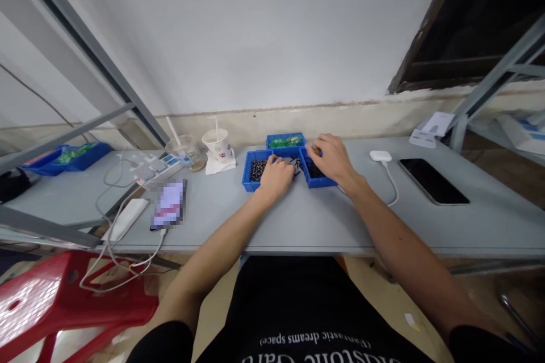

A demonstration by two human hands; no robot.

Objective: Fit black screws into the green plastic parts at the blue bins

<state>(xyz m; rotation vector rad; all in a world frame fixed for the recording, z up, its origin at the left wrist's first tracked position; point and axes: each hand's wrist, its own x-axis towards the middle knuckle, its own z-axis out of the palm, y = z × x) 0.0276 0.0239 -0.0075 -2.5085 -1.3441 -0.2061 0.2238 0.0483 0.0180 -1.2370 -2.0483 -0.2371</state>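
My left hand [277, 177] lies at the right side of a blue bin [246, 177] filled with small dark parts with light specks [257, 170]. Its fingers are curled; what they hold, if anything, is hidden. Over a second blue bin [321, 182], which has black pieces [314, 170] in it, is my right hand [332, 154]. The fingers there bend down and close together, their tips too small to make out. Between the two bins lie several loose black pieces [297, 165]. Behind them stands a third blue bin [269, 138] with green packets [285, 142].
On the left are a paper cup [218, 146], a clear cup [193, 156], a power strip [159, 170], a phone [169, 203] and white cables. To the right lie a white earbud case [380, 156] and a black phone [433, 181]. A red stool [80, 295] stands at lower left.
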